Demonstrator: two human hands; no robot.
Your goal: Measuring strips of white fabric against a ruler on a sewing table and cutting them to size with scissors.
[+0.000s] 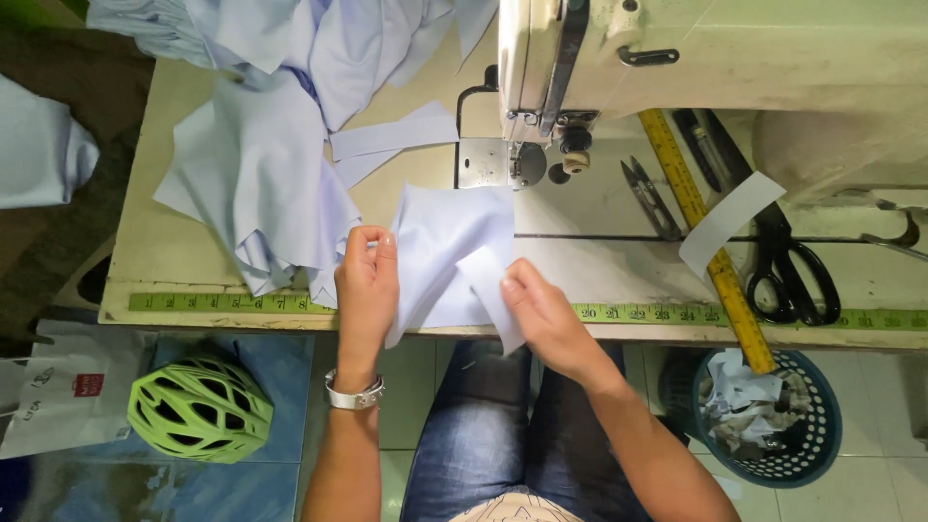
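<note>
Fingers of both hands pinch a pale fabric piece (449, 256); paper scraps (739, 396) fill the basket (822, 425).

Bare bench (599, 256) right of the hands, up to the scissors (788, 271); blocked ahead by the sewing machine (619, 58); crowded left by heaped fabric (261, 184).
</note>
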